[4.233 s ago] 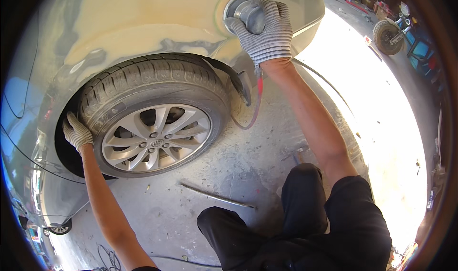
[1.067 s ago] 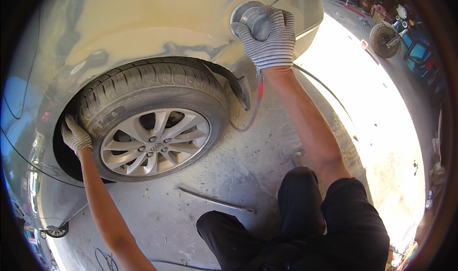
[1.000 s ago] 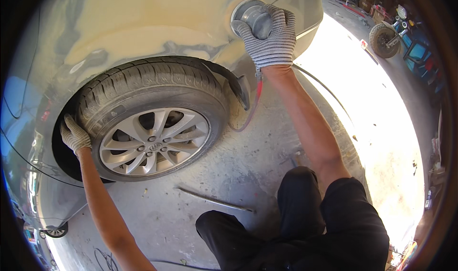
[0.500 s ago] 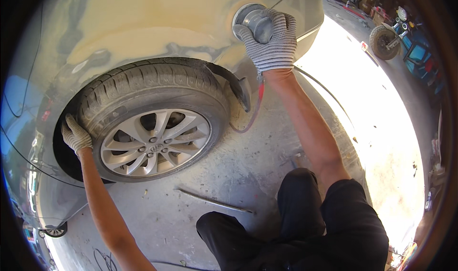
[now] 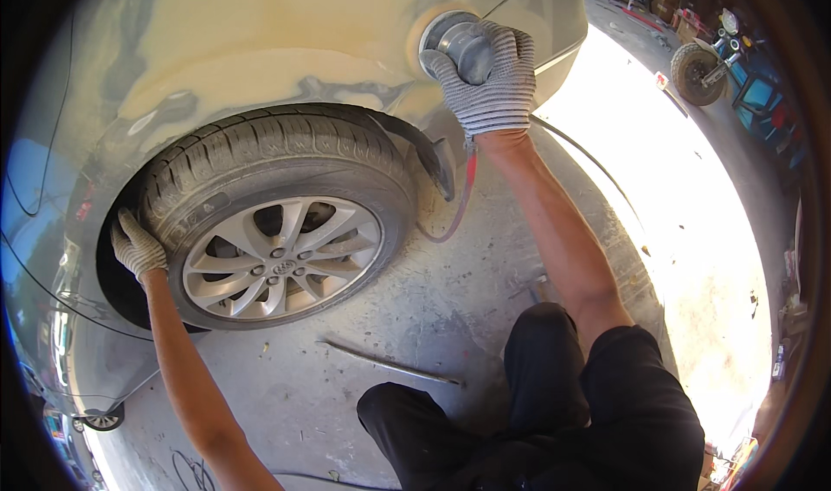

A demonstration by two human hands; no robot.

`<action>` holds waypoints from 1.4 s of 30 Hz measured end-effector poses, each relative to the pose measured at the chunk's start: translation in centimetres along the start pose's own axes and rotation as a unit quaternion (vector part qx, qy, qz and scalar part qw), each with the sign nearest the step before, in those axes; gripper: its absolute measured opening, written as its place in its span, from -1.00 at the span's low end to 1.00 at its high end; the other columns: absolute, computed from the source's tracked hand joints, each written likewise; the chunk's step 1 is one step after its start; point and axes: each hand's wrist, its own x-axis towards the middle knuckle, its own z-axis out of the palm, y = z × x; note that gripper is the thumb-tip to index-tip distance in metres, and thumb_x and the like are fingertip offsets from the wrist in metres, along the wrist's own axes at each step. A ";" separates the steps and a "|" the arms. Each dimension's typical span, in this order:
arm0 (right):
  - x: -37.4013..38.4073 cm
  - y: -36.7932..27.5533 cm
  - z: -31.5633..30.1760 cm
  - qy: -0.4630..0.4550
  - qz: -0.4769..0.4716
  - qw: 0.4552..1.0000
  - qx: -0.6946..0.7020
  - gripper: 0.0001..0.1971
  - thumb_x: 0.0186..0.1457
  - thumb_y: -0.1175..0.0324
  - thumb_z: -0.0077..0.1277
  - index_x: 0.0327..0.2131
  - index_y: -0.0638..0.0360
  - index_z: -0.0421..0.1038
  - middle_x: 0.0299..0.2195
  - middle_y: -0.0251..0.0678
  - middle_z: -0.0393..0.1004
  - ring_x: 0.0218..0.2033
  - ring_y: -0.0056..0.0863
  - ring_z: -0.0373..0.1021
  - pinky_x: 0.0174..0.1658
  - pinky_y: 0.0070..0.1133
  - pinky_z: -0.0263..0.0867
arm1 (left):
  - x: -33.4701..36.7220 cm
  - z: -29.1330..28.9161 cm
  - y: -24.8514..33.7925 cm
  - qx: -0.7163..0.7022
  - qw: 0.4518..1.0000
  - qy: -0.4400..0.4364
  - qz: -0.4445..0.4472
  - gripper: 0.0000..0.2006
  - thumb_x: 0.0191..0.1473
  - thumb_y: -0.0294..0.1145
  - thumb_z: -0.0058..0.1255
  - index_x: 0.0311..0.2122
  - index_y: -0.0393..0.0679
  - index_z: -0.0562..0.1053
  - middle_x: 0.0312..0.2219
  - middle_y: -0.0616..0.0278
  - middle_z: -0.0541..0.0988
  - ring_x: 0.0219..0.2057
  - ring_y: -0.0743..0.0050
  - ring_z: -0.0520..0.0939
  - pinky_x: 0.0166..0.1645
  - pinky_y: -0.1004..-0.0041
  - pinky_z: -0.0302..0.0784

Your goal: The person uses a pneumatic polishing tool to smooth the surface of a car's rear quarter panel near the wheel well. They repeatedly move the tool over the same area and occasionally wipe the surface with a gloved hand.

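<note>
The right hand (image 5: 493, 80), in a striped knit glove, is gripping a round grey sander (image 5: 457, 45), its fingers (image 5: 511, 58) curling tight around the tool's body and pressing it against the car panel (image 5: 260, 41) at the far right of the wheel arch. The sander is sitting flat on a pale yellow patch of filler that is spreading over the panel above the tyre (image 5: 260, 154). A thin red hose (image 5: 463, 192) is hanging from below the wrist and looping down beside the black mudflap (image 5: 433, 158) at the right edge of the arch. The left hand (image 5: 137, 247), also gloved, is resting on the left side of the tyre, its fingers closed over the tread where the rubber is meeting the dark arch. The silver alloy wheel (image 5: 281, 257) is facing the camera between the two arms. On the dusty concrete floor (image 5: 415, 292), a thin metal rod (image 5: 389, 365) is lying near the person's knee, which is covered by black trousers (image 5: 554, 404). Far to the right, in bright sunlight, a small wheeled machine (image 5: 697, 69) is standing well apart from the car
</note>
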 end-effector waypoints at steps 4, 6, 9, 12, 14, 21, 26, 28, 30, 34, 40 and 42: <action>0.1 -0.1 -0.1 0.001 0.006 1.000 0.002 -0.32 -0.21 0.06 0.54 -0.10 0.24 0.44 -0.13 -0.08 0.41 -0.17 -0.12 0.48 -0.09 -0.26 0.49 | 0.0 -0.1 0.1 0.027 1.000 -0.003 0.002 -0.34 0.32 0.12 -0.03 0.00 -0.51 0.51 -0.16 -0.15 0.68 -0.17 0.10 0.67 0.01 0.28 0.54; 0.2 -0.1 0.0 0.006 -0.001 1.000 0.004 -0.33 -0.21 0.07 0.54 -0.11 0.24 0.44 -0.14 -0.08 0.42 -0.18 -0.13 0.48 -0.09 -0.26 0.49 | 0.2 -0.3 0.5 0.036 0.999 0.003 0.012 -0.34 0.32 0.11 -0.04 -0.01 -0.50 0.51 -0.16 -0.16 0.68 -0.17 0.09 0.66 0.01 0.27 0.54; 0.9 0.3 -0.1 0.012 -0.001 1.000 -0.006 -0.34 -0.21 0.08 0.54 -0.11 0.24 0.44 -0.15 -0.08 0.42 -0.17 -0.13 0.48 -0.09 -0.27 0.49 | -0.2 0.1 0.6 0.040 0.999 0.012 0.027 -0.35 0.32 0.11 -0.05 -0.02 -0.50 0.52 -0.16 -0.16 0.68 -0.17 0.08 0.66 0.01 0.26 0.54; 1.3 0.3 0.1 0.005 -0.015 1.000 0.005 -0.33 -0.21 0.06 0.54 -0.10 0.23 0.44 -0.15 -0.07 0.43 -0.17 -0.12 0.49 -0.08 -0.27 0.49 | -0.3 0.0 0.5 0.034 0.999 0.007 0.027 -0.36 0.32 0.10 -0.04 -0.01 -0.49 0.52 -0.16 -0.16 0.68 -0.18 0.08 0.66 0.01 0.26 0.54; 1.7 0.0 0.0 -0.008 -0.013 1.000 0.000 -0.32 -0.21 0.04 0.53 -0.09 0.23 0.45 -0.14 -0.07 0.43 -0.16 -0.12 0.49 -0.08 -0.28 0.49 | -0.2 -0.1 0.3 0.027 0.999 0.011 0.028 -0.37 0.32 0.09 -0.04 -0.01 -0.48 0.52 -0.16 -0.16 0.68 -0.17 0.09 0.66 0.01 0.26 0.54; 2.1 -0.7 -0.1 -0.016 -0.076 0.996 -0.048 -0.36 -0.11 -0.02 0.45 -0.07 0.22 0.46 -0.03 -0.01 0.36 -0.18 -0.05 0.53 -0.15 -0.26 0.56 | 0.1 -0.1 -0.1 0.034 0.999 0.009 0.027 -0.38 0.32 0.08 -0.03 -0.01 -0.47 0.53 -0.16 -0.15 0.68 -0.18 0.09 0.65 0.01 0.26 0.54; 3.2 -0.3 -0.2 -0.016 -0.029 0.999 -0.024 -0.33 -0.14 -0.04 0.46 -0.08 0.22 0.45 -0.06 -0.03 0.38 -0.16 -0.07 0.51 -0.10 -0.27 0.53 | 0.1 0.1 0.0 0.051 0.998 0.013 0.041 -0.39 0.32 0.08 -0.02 -0.03 -0.46 0.54 -0.16 -0.15 0.68 -0.18 0.10 0.65 0.02 0.26 0.53; 2.9 -0.9 -0.2 -0.021 -0.042 0.999 -0.012 -0.29 -0.21 0.01 0.52 -0.06 0.24 0.44 -0.12 -0.06 0.41 -0.12 -0.10 0.47 -0.03 -0.27 0.48 | -0.2 0.2 0.3 0.048 0.998 0.014 0.039 -0.38 0.32 0.09 -0.02 -0.02 -0.46 0.54 -0.16 -0.16 0.68 -0.18 0.07 0.65 0.03 0.25 0.53; 2.7 -1.3 0.1 -0.014 -0.074 0.997 -0.027 -0.30 -0.18 -0.03 0.49 -0.07 0.24 0.45 -0.09 -0.04 0.40 -0.16 -0.09 0.50 -0.08 -0.27 0.51 | -0.2 0.1 0.3 0.031 0.999 0.016 0.034 -0.37 0.32 0.10 -0.03 -0.02 -0.46 0.54 -0.16 -0.17 0.68 -0.17 0.04 0.65 0.03 0.23 0.53; 3.6 -1.3 -0.3 -0.019 -0.028 0.999 -0.037 -0.27 -0.21 -0.03 0.52 -0.06 0.22 0.44 -0.11 -0.06 0.41 -0.14 -0.10 0.49 -0.08 -0.28 0.51 | -0.3 0.3 0.4 0.025 0.999 0.012 0.025 -0.35 0.32 0.13 -0.06 -0.02 -0.44 0.54 -0.16 -0.19 0.67 -0.16 -0.04 0.66 0.04 0.20 0.52; 3.6 -1.7 0.3 0.005 -0.129 0.991 -0.037 -0.30 -0.19 -0.03 0.52 -0.09 0.21 0.45 -0.11 -0.07 0.41 -0.15 -0.11 0.50 -0.09 -0.29 0.52 | -0.2 0.3 0.3 0.051 0.998 0.018 0.029 -0.34 0.31 0.16 -0.08 -0.02 -0.43 0.55 -0.14 -0.19 0.67 -0.14 -0.08 0.66 0.04 0.19 0.52; 4.1 -1.6 0.2 -0.003 -0.076 0.996 -0.043 -0.32 -0.19 -0.02 0.51 -0.09 0.20 0.45 -0.10 -0.07 0.42 -0.14 -0.10 0.51 -0.08 -0.29 0.53 | -0.5 0.3 0.6 0.053 0.998 0.021 0.034 -0.34 0.31 0.16 -0.08 -0.03 -0.43 0.55 -0.14 -0.20 0.67 -0.14 -0.09 0.66 0.05 0.19 0.52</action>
